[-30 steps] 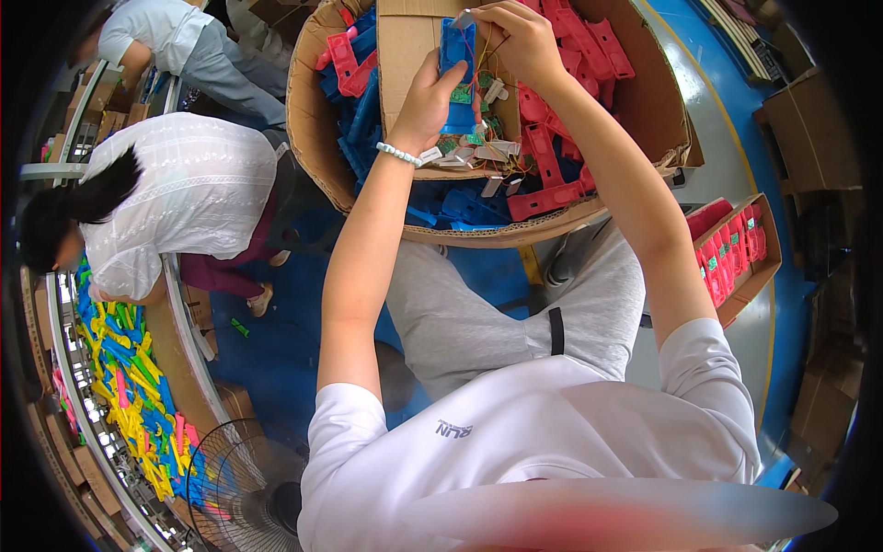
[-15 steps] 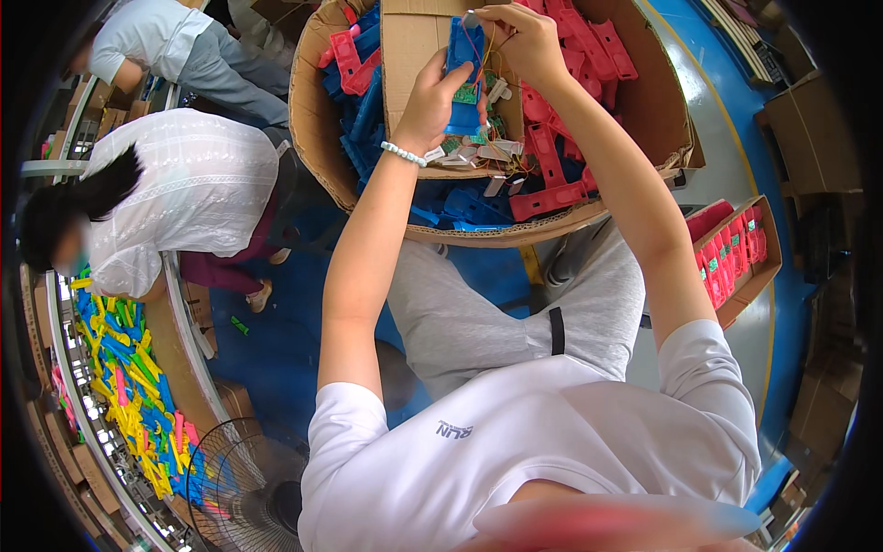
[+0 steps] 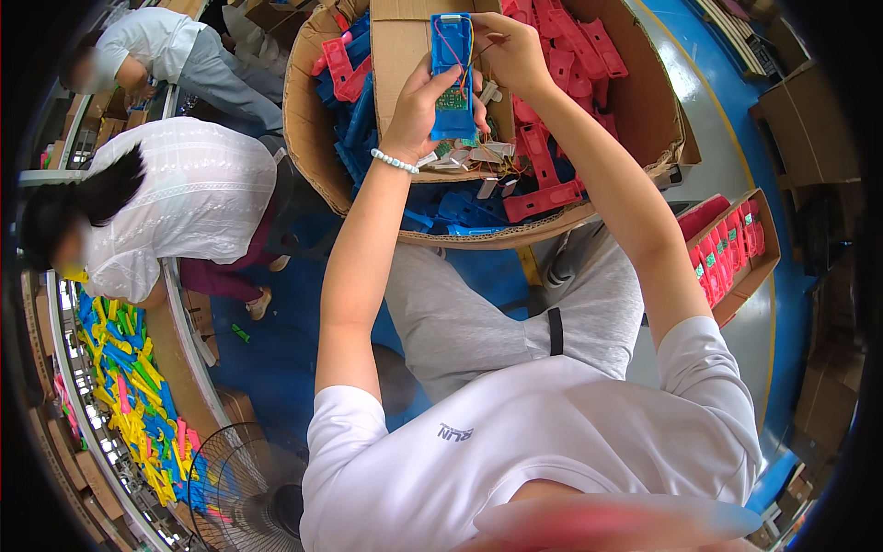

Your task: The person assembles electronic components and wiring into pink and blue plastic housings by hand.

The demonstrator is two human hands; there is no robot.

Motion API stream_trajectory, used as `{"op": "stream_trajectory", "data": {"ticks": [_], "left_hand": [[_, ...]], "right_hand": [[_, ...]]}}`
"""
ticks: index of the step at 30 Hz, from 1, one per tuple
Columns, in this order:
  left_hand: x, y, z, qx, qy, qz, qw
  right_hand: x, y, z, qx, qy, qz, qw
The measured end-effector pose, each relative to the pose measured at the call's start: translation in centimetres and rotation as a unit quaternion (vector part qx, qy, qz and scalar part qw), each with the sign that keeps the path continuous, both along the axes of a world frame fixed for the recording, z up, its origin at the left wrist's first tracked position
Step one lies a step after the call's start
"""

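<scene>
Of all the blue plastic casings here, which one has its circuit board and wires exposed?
The blue casing held upright in both hands, above the cardboard box; a green board and thin wires show inside. The others lie loose in the box.

White short-sleeve tee (image 3: 552,442) worn, small dark print on chest. Grey trousers (image 3: 487,313) w/ short black tab at waist. White bead bracelet (image 3: 394,162) worn on left wrist. Forearms bare, sleeves ending abv elbows. Left hand (image 3: 425,101) & right hand (image 3: 511,51) ungloved; no rings or watch seen.

the blue casing's (image 3: 452,78) lower end hides behind left-hand fingers (image 3: 425,83); its wiring is too small to tell.
</scene>
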State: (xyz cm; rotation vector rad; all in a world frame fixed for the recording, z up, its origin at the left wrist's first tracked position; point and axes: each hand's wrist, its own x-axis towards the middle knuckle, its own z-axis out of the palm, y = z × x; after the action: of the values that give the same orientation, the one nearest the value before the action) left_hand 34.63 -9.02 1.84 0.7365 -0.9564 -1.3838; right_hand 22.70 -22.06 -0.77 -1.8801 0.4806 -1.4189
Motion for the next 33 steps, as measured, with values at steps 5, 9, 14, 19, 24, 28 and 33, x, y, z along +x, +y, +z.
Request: {"op": "stream_trajectory", "data": {"ticks": [5, 9, 14, 19, 24, 28, 33], "left_hand": [[0.0, 0.4, -0.2, 0.011, 0.025, -0.060, 0.998], [-0.3, 0.9, -0.4, -0.007, 0.041, -0.065, 0.997], [-1.1, 0.8, -0.3, -0.004, -0.029, 0.026, 0.999], [0.1, -0.1, -1.8, -0.022, -0.127, 0.109, 0.986], [2.6, -1.8, -4.5, -0.077, -0.266, 0.240, 0.930], [1.2, -1.4, -3.6, -0.029, -0.296, 0.239, 0.924], [1.0, -1.5, -2.8, -0.146, -0.229, 0.372, 0.888]], "right_hand": [[-1.0, -0.8, 0.4, -0.152, 0.043, -0.076, 0.985], [-1.2, -1.4, 0.6, -0.304, 0.072, -0.098, 0.945], [0.7, 0.6, -1.1, 0.135, 0.023, 0.095, 0.986], [0.2, 0.6, -1.2, 0.199, 0.021, 0.191, 0.961], [0.1, 1.2, 0.0, 0.311, -0.051, 0.343, 0.885], [-0.2, 1.4, 0.0, 0.295, -0.028, 0.260, 0.919], [0.2, 2.0, 0.0, 0.150, 0.051, 0.150, 0.976]]}}
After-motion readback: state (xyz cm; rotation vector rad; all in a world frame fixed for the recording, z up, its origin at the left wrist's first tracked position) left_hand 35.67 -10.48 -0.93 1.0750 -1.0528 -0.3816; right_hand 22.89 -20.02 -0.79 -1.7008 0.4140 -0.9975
